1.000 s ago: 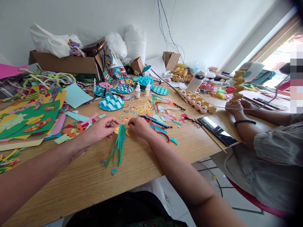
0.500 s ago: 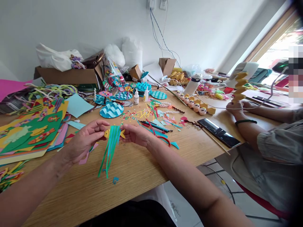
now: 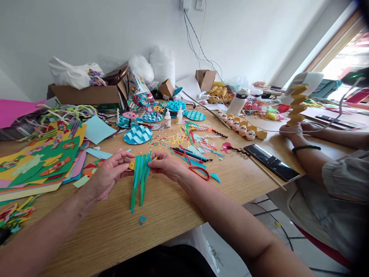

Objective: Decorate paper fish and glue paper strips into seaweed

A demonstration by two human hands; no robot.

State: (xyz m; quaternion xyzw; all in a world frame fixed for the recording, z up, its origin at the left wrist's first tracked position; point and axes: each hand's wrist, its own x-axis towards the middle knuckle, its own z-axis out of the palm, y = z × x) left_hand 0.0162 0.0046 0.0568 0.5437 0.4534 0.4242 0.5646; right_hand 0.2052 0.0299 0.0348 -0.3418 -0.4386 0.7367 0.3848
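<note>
My left hand pinches the head end of a small yellow paper fish above the table. At the tail end, my right hand has its thumb and fingers closed on the fish and the edge of the strips. Green and blue paper strips lie across the fish's body and hang down in front of it, hiding most of the body. Below them, a small blue paper scrap rests on the wooden table.
Red-handled scissors and pencils lie right of my hands, near paper scraps. Paper sheets cover the left side. Glue bottles stand behind. A phone and another person's hands are at the right.
My right fingers have moved over the tail, which is now mostly covered. The strips have shifted and hang more upright in two bunches. The whole view has moved slightly.
</note>
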